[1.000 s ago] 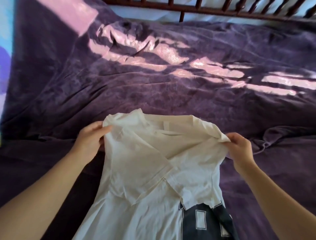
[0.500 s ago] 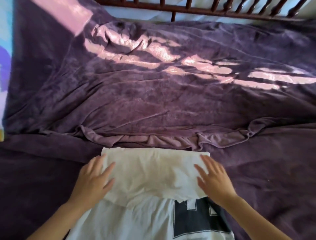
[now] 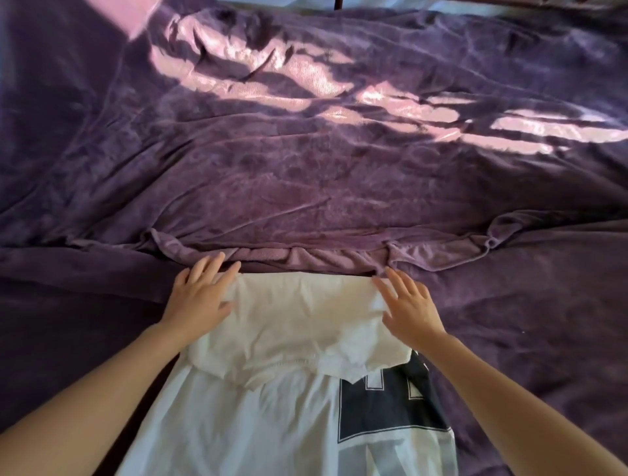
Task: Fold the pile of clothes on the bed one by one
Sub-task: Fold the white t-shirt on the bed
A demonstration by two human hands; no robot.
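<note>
A white t-shirt (image 3: pixel 299 322) lies on the bed in front of me, its upper part folded down over the lower body, which carries a dark blue print (image 3: pixel 384 411) at the right. My left hand (image 3: pixel 200 299) presses flat on the folded part's left edge with fingers straight. My right hand (image 3: pixel 407 305) lies flat on the right edge, fingers spread. Both hands reach the far corners of the fold.
A purple plush blanket (image 3: pixel 306 176) covers the bed, with a bunched ridge (image 3: pixel 339 258) just beyond the shirt. Sunlight stripes fall across the far part. A sliver of the dark bed frame (image 3: pixel 339 3) shows at the top edge.
The shirt's top, held up by both hands a second ago, has been folded down onto the bed. Both hands have since slid outward and forward along the fold, flattening it.
</note>
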